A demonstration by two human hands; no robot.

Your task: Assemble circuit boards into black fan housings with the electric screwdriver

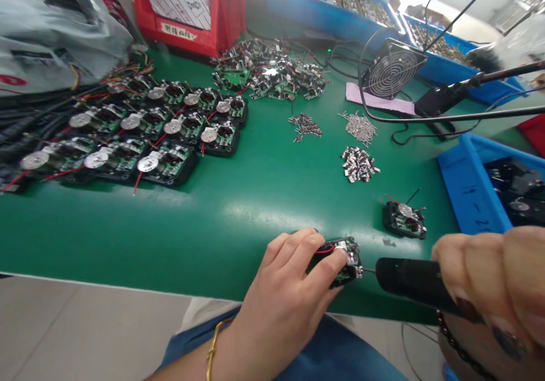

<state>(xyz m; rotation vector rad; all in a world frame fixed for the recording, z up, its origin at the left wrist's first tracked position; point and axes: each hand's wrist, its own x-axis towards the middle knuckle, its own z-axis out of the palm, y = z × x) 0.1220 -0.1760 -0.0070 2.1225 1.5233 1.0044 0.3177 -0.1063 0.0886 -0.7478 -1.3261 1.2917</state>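
**Q: What lies nearest the viewer?**
A: The left hand rests over a black-framed circuit board at the near edge of the bench. Its fingers curve down, close together, and press the board in place. The right hand has its fingers curled around the black handle of a soldering iron. The thin tip ends at the side of the board; whether it touches cannot be told.

**Q: How much work appears finished, and how much remains?**
A: Just beyond the hands, a single board carries a metal disc and red and black wires. Rows of similar boards with discs and red wires lie side by side on the left of the bench. Farther back, a heap of circuit boards lies tangled, with no discs clearly visible.

**Q: What else is on or near the bench?**
A: Loose piles of dark components and silver pins lie mid-bench. A blue tray at right holds black units. A small fan, further blue trays and a red bin stand at the far side.
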